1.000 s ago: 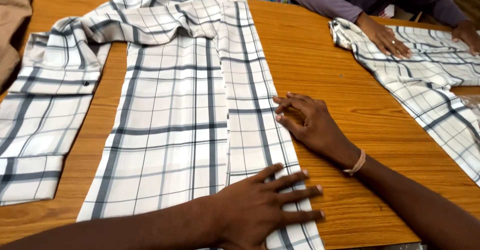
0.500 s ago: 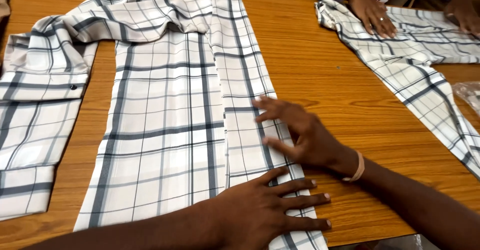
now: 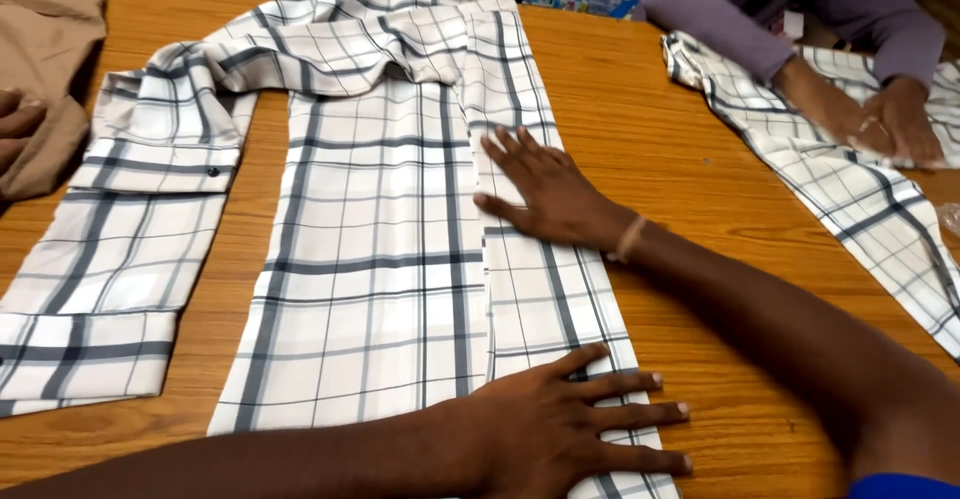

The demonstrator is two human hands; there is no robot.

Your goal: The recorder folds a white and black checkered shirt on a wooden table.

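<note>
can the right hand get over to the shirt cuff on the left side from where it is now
Probably yes. The right hand lies flat on the folded shirt panel, and only flat cloth and bare table separate it from the cuff. Nothing stands between.

Wooden table [image 3: 690,209], plaid shirt [image 3: 370,249], second shirt [image 3: 860,199]

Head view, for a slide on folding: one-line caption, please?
Left hand and right hand press flat on the folded side of a plaid shirt spread over a wooden table.

Left hand [image 3: 560,424], right hand [image 3: 545,191] — flat, fingers spread.
</note>
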